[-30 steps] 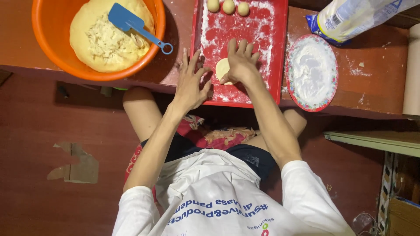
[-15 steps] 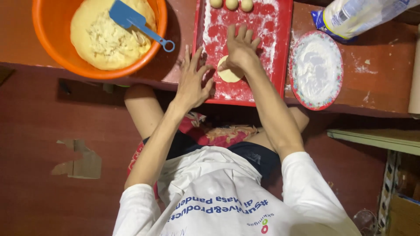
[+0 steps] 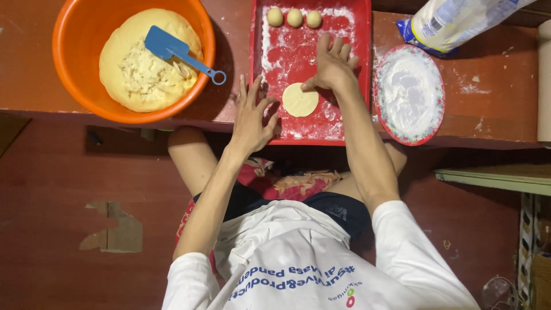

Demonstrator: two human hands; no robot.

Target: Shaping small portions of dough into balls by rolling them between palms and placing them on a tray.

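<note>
Head view shows the right hand (image 3: 333,66) flat and open, its thumb touching a round dough disc (image 3: 300,100) on the floured red tray (image 3: 363,34). Left hand (image 3: 252,117) rests spread open on the tray's near corner, just beside the disc, gripping nothing.

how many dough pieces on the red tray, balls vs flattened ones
dough balls: 3
flattened dough disc: 1
total: 4, all on the floured red tray

Under the right hand (image 3: 333,69), the dough piece (image 3: 300,100) has spread from a small lump into a flat disc.
</note>
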